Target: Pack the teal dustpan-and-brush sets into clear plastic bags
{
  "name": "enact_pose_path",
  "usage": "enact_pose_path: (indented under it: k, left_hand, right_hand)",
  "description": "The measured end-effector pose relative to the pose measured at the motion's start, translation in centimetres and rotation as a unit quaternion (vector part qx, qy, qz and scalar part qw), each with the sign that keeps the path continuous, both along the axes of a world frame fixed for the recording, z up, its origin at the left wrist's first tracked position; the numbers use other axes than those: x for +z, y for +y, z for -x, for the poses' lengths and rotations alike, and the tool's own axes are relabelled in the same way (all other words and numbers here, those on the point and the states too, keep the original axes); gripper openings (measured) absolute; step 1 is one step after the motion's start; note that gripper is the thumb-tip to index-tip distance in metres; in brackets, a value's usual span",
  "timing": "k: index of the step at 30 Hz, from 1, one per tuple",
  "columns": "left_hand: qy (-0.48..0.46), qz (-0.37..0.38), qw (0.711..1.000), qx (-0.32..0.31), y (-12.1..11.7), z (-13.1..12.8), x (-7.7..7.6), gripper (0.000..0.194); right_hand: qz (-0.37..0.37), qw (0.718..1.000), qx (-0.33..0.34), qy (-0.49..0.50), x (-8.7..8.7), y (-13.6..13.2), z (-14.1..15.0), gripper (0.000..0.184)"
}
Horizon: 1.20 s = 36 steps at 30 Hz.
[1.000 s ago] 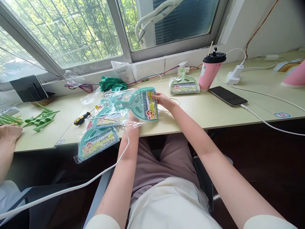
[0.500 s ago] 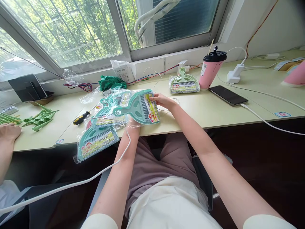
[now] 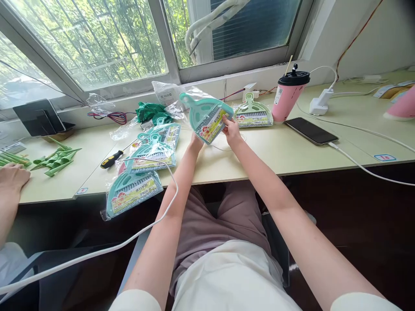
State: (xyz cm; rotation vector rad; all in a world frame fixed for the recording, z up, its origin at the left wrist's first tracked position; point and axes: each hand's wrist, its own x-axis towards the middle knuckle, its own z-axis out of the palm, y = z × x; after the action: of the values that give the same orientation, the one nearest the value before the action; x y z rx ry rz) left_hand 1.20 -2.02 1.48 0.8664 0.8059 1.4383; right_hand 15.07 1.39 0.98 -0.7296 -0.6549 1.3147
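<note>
A wrapped teal dustpan and brush set [image 3: 205,113] is raised above the table, its handle pointing to the upper left and its yellow label towards me. My right hand [image 3: 232,131] grips it at the right side, thumb over the front. My left hand [image 3: 196,142] holds it from the lower left, with the fingers mostly hidden behind the package. Several more teal dustpan and brush sets [image 3: 134,194] lie piled to the left, the lowest jutting over the table's front edge. A light green dustpan and brush set [image 3: 253,113] rests just behind my right hand.
To the right stand a pink cup [image 3: 288,97], a phone [image 3: 311,130] on a cable and a white charger [image 3: 320,103]. Leftward lie a screwdriver [image 3: 112,160], green plastic pieces [image 3: 56,160] and another person's hand [image 3: 14,176]. A white cable [image 3: 129,239] crosses before my left arm.
Both hands have carried the held dustpan and brush set right and away from the pile. It has turned, so its handle now points up to the left and its label reads slantwise.
</note>
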Motion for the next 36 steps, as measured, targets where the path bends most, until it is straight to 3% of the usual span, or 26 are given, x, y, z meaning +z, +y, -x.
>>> enact_pose_path:
  k: [5,7,12,16,23,25,31,36]
  left_hand:
    - [0.027,-0.095,0.995,0.025,1.1,-1.0,0.2,0.069]
    - [0.08,-0.139,0.987,0.027,1.0,-1.2,-0.4,0.069]
    - [0.19,-0.188,0.962,0.056,2.2,-1.5,-2.1,0.1]
    - [0.205,-0.183,0.959,0.076,3.1,-1.0,-2.4,0.09]
    - [0.178,-0.167,0.958,0.149,3.0,0.8,-1.3,0.087]
    - [0.169,-0.162,0.961,0.147,2.8,1.1,-1.1,0.087]
    - [0.213,-0.171,0.961,0.052,1.6,0.5,-0.5,0.088]
    - [0.312,-0.159,0.937,-0.02,0.5,-0.9,-0.5,0.045]
  right_hand:
    - [0.038,0.994,-0.102,0.02,-0.3,0.3,-0.9,0.016]
    - [0.057,0.99,-0.125,0.024,-0.3,0.0,-1.0,0.018]
    - [0.067,0.984,-0.164,0.034,0.0,-0.4,-1.0,0.019]
    - [0.065,0.989,-0.124,0.041,0.1,-0.3,-1.1,0.018]
    - [0.012,0.998,0.056,0.031,0.8,-0.5,-0.2,0.022]
    - [0.002,0.997,0.078,0.025,0.7,-0.6,0.0,0.022]
    - [0.074,0.997,-0.01,0.034,0.0,0.0,-0.5,0.024]
    - [0.094,0.989,-0.069,0.096,0.6,-0.1,-1.3,0.033]
